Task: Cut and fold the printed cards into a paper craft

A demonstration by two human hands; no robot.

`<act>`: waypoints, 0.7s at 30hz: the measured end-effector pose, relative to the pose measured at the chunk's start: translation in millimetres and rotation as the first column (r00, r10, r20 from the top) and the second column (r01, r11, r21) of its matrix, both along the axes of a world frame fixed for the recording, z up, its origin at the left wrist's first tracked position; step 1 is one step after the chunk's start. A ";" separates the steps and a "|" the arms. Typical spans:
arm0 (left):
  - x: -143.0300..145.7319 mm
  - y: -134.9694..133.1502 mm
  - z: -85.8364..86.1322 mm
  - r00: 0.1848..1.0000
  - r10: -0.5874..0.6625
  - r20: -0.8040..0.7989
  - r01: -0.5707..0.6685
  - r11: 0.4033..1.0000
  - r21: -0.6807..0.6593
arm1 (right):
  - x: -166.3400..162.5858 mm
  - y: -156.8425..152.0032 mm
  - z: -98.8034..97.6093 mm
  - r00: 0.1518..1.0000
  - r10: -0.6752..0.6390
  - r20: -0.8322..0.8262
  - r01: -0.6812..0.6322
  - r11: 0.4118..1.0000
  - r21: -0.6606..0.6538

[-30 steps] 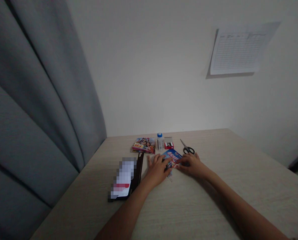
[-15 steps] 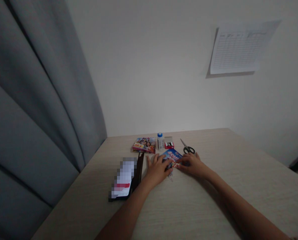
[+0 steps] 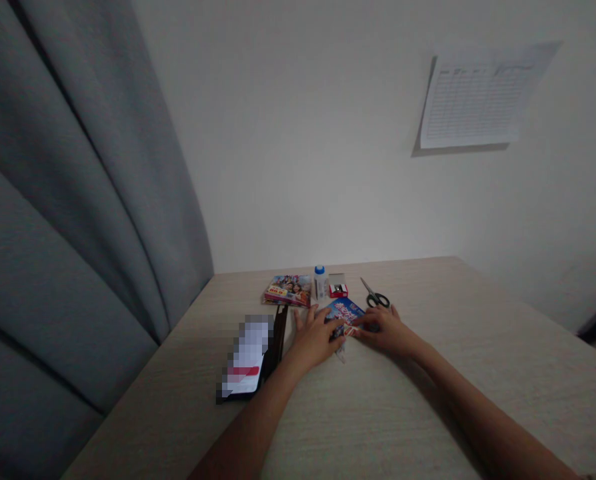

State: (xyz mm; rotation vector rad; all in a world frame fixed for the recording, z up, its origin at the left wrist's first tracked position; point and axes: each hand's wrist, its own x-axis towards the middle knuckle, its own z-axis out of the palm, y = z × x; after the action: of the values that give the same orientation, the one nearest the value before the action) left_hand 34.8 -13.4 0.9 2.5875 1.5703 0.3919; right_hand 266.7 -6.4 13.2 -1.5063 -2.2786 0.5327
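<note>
A blue printed paper sheet (image 3: 347, 309) with pale lettering lies on the table between my hands, its near edge folded up to show a red-and-white patch. My left hand (image 3: 315, 337) rests on the left part of the sheet, fingers spread, with thumb and index finger touching the fold. On the other side my right hand (image 3: 384, 328) has its fingers curled, thumb and index finger pinching the right end of the fold. Both hands partly cover the paper. Just beyond the right hand are black-handled scissors (image 3: 377, 299).
A stack of colourful leaflets (image 3: 289, 290), a blue-capped glue bottle (image 3: 320, 283) and a small red-and-white box (image 3: 338, 289) stand toward the back. Left of my left forearm lies a phone (image 3: 248, 357) beside a dark strip (image 3: 279, 330). A grey curtain (image 3: 78, 200) borders the table's left side.
Both hands stay at the fold in nearly the same place. Only very slight finger movement shows; the other objects have not moved.
</note>
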 end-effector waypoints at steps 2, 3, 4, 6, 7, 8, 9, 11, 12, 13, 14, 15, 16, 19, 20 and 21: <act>0.7 -0.6 -0.3 1.000 0.003 0.006 -0.003 1.000 0.008 | 0.0 -0.3 0.0 1.000 0.007 -0.007 -0.007 1.000 0.001; 0.9 -1.1 -0.8 1.000 0.000 0.012 0.000 1.000 0.015 | 0.1 -0.4 0.0 1.000 0.008 -0.007 -0.008 1.000 0.002; 1.1 -1.7 -1.3 1.000 -0.004 0.020 0.004 1.000 0.023 | 0.1 -0.5 0.0 1.000 0.008 -0.004 -0.008 1.000 0.002; 1.3 -2.8 -2.0 0.999 -0.010 0.038 0.009 0.999 0.031 | 0.1 -0.2 -0.2 1.000 0.006 0.003 -0.006 1.000 -0.001; 1.4 -3.1 -2.0 0.999 -0.010 0.046 0.009 1.000 0.029 | 0.2 0.1 -0.4 1.000 0.004 0.005 -0.004 1.000 -0.002; 1.4 -3.4 -1.8 0.999 -0.009 0.052 0.008 1.000 0.025 | 0.3 0.5 -0.7 1.000 0.001 0.006 -0.001 1.000 -0.002; 1.6 -3.5 -1.4 0.998 -0.008 0.057 0.006 1.000 0.021 | 0.4 1.0 -1.2 1.000 -0.001 0.007 0.001 1.000 -0.001; 1.8 -3.8 -0.4 0.998 -0.011 0.063 0.010 1.000 0.024 | 0.6 2.1 -2.3 1.000 -0.004 0.011 0.004 1.000 0.000; 1.9 -3.9 -0.1 0.998 -0.016 0.064 0.014 0.999 0.029 | 0.8 2.8 -2.9 1.000 -0.005 0.014 0.005 1.000 -0.003; 2.0 -4.1 0.0 0.998 -0.020 0.064 0.018 0.999 0.034 | 0.9 3.3 -3.5 1.000 -0.007 0.014 0.007 1.000 -0.005; 2.0 -4.3 -0.1 0.998 -0.024 0.064 0.022 0.999 0.035 | 1.0 3.8 -4.0 1.000 -0.008 0.013 0.008 1.000 -0.008; 2.0 -4.5 -0.4 0.998 -0.025 0.063 0.023 0.999 0.032 | 1.1 4.1 -4.3 1.000 -0.008 0.011 0.008 1.000 -0.011; 2.0 -4.5 -0.8 0.998 -0.024 0.063 0.022 0.999 0.023 | 1.2 4.2 -4.3 1.000 -0.008 0.008 0.008 1.000 -0.012; 2.1 -3.9 -1.4 0.998 -0.004 0.058 0.006 0.999 -0.035 | 1.2 3.4 -3.2 1.000 0.003 0.000 -0.003 1.000 -0.020; 2.1 -3.6 -1.0 0.999 0.003 0.054 0.000 0.998 -0.055 | 1.1 2.9 -2.4 1.000 0.005 -0.001 -0.005 1.000 -0.023; 2.3 -3.2 -0.2 0.999 0.008 0.050 -0.004 0.998 -0.070 | 1.0 2.4 -1.6 1.000 0.003 0.000 -0.003 1.000 -0.024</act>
State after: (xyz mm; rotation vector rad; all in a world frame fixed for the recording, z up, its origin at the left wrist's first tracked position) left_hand 37.1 -16.6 0.7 2.5016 1.5470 0.3920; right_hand 267.7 -4.1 11.5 -1.5146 -2.2822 0.5625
